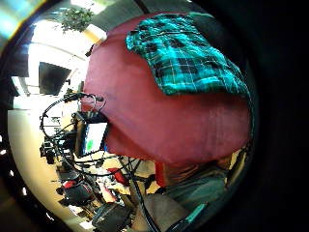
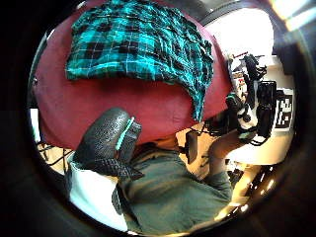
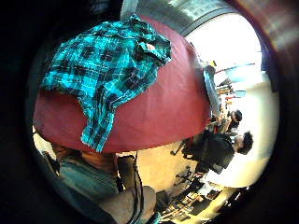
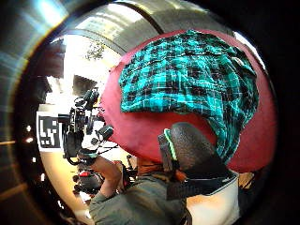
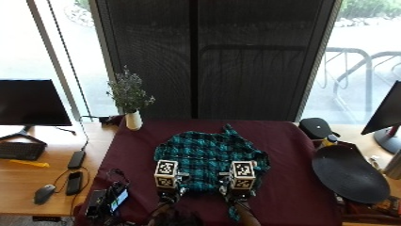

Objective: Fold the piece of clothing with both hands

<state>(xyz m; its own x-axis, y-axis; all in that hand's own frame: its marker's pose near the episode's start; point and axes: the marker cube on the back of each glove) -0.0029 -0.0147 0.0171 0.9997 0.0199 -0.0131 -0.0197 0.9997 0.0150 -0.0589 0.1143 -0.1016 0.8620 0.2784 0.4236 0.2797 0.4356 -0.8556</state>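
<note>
On the dark red tablecloth [image 5: 288, 160], seen from the outside view, a teal-and-black plaid shirt [image 5: 210, 157] lies rumpled near the person's edge of the table. The left hand [image 5: 168, 190] and the right hand [image 5: 238, 190] hover side by side over the shirt's near hem — their fingers are hidden there, so it cannot be told whether they touch the cloth. A white vase of flowers [image 5: 132, 106] stands at the cloth's far left corner; a black round disc [image 5: 348, 174] lies beside the table on the right, and a monitor [image 5: 31, 102], keyboard [image 5: 20, 150] and mouse [image 5: 44, 194] sit on the wooden desk at the left.

In the left little finger side palm view, the shirt [image 1: 186, 55] lies spread on the tablecloth [image 1: 164, 125], apart from the palm.

In the left thumb side palm view, a gloved thumb [image 2: 106, 138] shows straight, gripping nothing, with the shirt [image 2: 138, 42] beyond it.

In the right little finger side palm view, a sleeve of the shirt [image 3: 105, 70] hangs toward the table's edge.

In the right thumb side palm view, a thumb [image 4: 190, 145] — relaxed, grasping nothing — sits just before the shirt [image 4: 187, 75].
</note>
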